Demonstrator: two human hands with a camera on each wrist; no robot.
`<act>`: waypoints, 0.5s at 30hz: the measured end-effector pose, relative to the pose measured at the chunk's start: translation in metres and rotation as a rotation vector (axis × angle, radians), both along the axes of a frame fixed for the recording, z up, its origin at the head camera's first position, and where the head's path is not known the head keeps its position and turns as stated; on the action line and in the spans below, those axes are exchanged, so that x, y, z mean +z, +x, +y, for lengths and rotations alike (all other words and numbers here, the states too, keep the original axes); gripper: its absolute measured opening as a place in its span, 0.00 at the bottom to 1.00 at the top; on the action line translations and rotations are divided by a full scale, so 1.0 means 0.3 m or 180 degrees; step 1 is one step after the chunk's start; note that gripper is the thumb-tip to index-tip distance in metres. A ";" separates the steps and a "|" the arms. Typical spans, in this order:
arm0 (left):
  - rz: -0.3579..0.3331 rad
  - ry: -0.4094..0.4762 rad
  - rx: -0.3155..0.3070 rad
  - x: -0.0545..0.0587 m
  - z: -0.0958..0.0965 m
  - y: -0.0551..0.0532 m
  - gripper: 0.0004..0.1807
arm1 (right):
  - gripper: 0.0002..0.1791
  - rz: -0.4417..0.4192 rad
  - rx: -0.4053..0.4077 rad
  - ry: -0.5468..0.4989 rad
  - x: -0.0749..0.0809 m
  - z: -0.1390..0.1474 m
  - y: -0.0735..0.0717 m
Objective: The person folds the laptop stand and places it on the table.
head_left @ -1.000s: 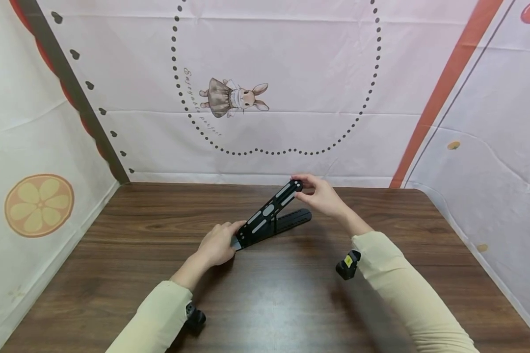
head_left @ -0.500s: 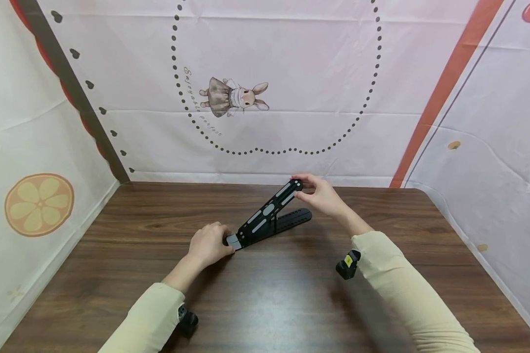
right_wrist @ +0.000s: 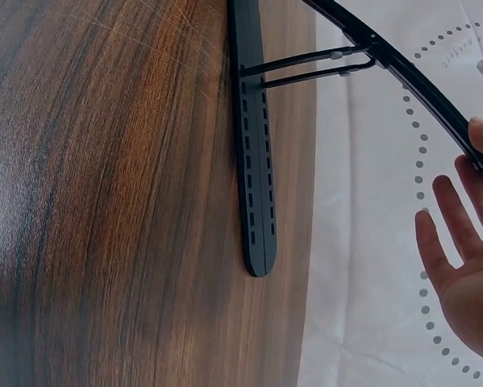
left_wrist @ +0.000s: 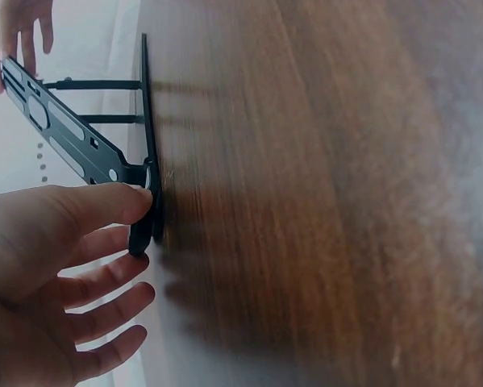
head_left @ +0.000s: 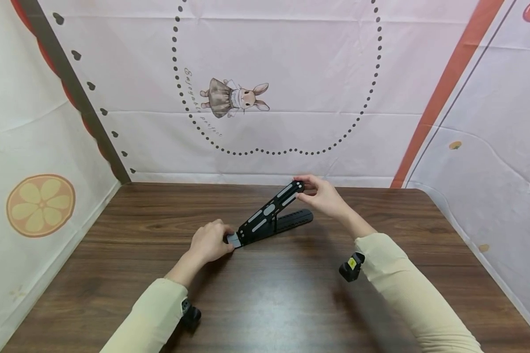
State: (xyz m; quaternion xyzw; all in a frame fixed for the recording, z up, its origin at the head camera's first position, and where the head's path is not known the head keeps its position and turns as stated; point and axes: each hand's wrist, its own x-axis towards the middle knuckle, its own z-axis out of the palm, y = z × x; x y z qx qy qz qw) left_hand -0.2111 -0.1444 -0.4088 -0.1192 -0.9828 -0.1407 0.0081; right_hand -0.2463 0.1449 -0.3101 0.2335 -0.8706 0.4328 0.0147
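Observation:
A black folding laptop stand (head_left: 270, 212) with grey pads stands on the table, its upper arm raised at a slant over a flat base. My left hand (head_left: 209, 241) pinches the low hinged end near the grey lip; in the left wrist view the thumb (left_wrist: 120, 203) lies on top and the other fingers spread below. My right hand (head_left: 324, 198) pinches the top end of the raised arm between thumb and fingers. A wire brace (right_wrist: 306, 60) props the arm above the slotted base (right_wrist: 256, 177), which rests on the wood.
The brown wooden table (head_left: 274, 304) ends at a printed white cloth (head_left: 291, 63) behind and at the sides. A black wrist camera (head_left: 351, 267) hangs at the right cuff, another wrist camera (head_left: 190, 316) at the left.
My left hand has shifted left along the stand to its low end, uncovering the grey lip, and then stayed there. The right hand and the stand look almost unmoved.

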 end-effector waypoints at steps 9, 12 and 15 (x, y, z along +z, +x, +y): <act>-0.0027 -0.0016 -0.0007 -0.003 0.000 -0.017 0.17 | 0.24 0.0066 0.0030 -0.0096 -0.088 0.044 -0.072; -0.0020 -0.0027 0.0011 -0.002 0.001 -0.022 0.17 | 0.23 0.0103 -0.0011 -0.0098 -0.107 0.053 -0.086; 0.0008 -0.0039 0.0052 0.001 0.004 -0.028 0.17 | 0.23 0.0159 -0.0060 -0.0047 -0.106 0.054 -0.082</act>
